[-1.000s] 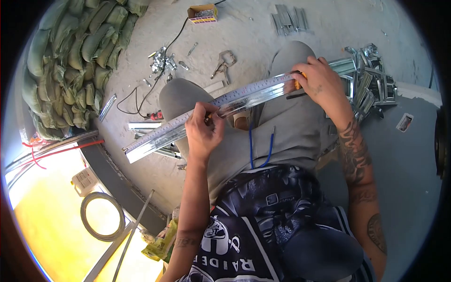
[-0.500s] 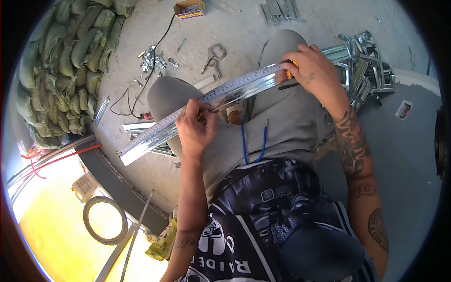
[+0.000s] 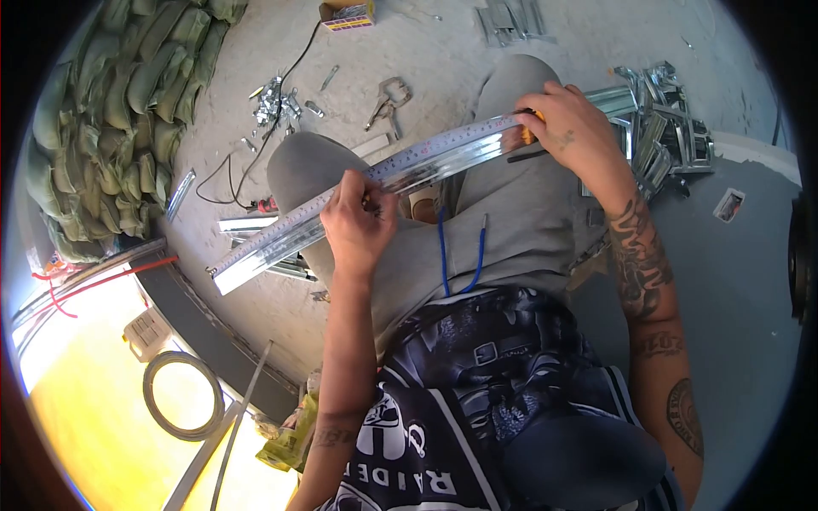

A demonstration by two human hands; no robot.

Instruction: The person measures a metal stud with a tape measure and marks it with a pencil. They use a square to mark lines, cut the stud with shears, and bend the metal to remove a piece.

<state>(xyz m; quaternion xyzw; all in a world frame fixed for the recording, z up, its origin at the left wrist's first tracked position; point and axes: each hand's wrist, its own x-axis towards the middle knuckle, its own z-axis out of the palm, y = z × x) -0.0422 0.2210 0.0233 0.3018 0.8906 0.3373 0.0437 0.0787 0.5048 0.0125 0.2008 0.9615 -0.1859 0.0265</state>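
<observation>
A long shiny metal channel (image 3: pixel 439 166) lies slantwise across my thighs. Along its upper edge runs the extended blade of a tape measure (image 3: pixel 426 151), its hook by the channel's left end. My right hand (image 3: pixel 569 123) is closed around the orange-and-black tape case, mostly covered by the fingers, and rests against the channel's right part. My left hand (image 3: pixel 358 217) is closed on the middle of the channel, fingertips at the tape blade. Something small and dark shows within its curled fingers, too hidden to name.
Cut metal pieces (image 3: pixel 660 128) are heaped at right, and small metal parts (image 3: pixel 274 104) lie at left beside a black cable (image 3: pixel 281 102). Locking clamp pliers (image 3: pixel 388 102) lie on the floor ahead. Stacked green sacks (image 3: pixel 119 128) stand left, above a coiled ring (image 3: pixel 149 396).
The channel's left end has risen slightly in view, and my left hand has shifted a little to the right. My right hand keeps its hold on the tape case.
</observation>
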